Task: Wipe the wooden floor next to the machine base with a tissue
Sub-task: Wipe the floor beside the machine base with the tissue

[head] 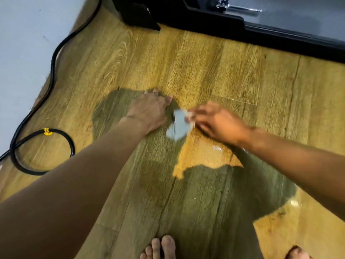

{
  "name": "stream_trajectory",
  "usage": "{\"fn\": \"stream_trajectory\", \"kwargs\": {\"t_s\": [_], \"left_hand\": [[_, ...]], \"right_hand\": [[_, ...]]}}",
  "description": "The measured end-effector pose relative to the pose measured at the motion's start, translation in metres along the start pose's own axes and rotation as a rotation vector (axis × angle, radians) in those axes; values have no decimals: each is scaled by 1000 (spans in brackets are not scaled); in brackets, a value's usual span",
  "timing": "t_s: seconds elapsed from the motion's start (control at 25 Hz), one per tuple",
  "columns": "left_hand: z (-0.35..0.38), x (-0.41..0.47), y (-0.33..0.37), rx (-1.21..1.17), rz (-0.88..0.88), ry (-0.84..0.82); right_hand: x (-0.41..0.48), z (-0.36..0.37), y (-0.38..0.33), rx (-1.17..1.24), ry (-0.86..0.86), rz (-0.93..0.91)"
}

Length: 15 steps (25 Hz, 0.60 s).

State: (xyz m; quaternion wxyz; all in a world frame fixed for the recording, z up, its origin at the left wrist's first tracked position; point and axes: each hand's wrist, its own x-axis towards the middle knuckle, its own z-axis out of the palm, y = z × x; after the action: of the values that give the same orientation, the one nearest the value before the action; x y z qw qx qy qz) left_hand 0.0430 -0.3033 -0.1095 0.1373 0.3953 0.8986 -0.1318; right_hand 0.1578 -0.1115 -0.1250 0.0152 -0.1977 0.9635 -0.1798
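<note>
A crumpled white tissue [178, 126] lies on the wooden floor [196, 71] in the middle of the view. My right hand [216, 122] pinches its right edge and is blurred by motion. My left hand [151, 109] rests flat on the floor just left of the tissue, fingers spread and pointing away from me. The black machine base [214, 23] runs along the top of the view, well beyond both hands.
A black cable [54, 58] with a yellow tag [47, 131] loops along the white wall [22, 53] at the left. A chrome lever [237, 7] sits on the machine. My bare feet [162, 247] stand at the bottom edge. My shadow darkens the floor.
</note>
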Motion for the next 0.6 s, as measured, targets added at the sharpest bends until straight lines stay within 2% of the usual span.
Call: {"fn": "stream_trajectory", "kwargs": {"t_s": [0.08, 0.12, 0.16, 0.24, 0.32, 0.36, 0.44, 0.52, 0.56, 0.6], "left_hand": [[-6, 2, -3, -45, -7, 45], [-8, 2, -5, -78, -31, 48], [-8, 2, -8, -105, -51, 38], [-6, 2, -8, -100, -52, 12], [0, 3, -1, -53, -49, -23], [3, 5, -1, -37, -56, -43], [2, 9, -1, -45, -79, -57], [-1, 11, -3, -77, -90, -51], [-2, 11, -4, -93, -96, -46], [-4, 12, -4, -92, -97, -42]], "right_hand": [[32, -4, 28, 27, 137, 304], [33, 2, 28, 23, 187, 355], [26, 9, 19, 22, 182, 338], [-1, 19, -2, 45, 85, 71], [4, 0, 32, 5, -9, -147], [23, -13, 58, -51, -28, -112], [64, -40, 108, -57, 101, 131], [73, -34, 119, -56, 193, 334], [68, -24, 106, -83, 178, 302], [55, -15, 89, -96, 110, 172]]}}
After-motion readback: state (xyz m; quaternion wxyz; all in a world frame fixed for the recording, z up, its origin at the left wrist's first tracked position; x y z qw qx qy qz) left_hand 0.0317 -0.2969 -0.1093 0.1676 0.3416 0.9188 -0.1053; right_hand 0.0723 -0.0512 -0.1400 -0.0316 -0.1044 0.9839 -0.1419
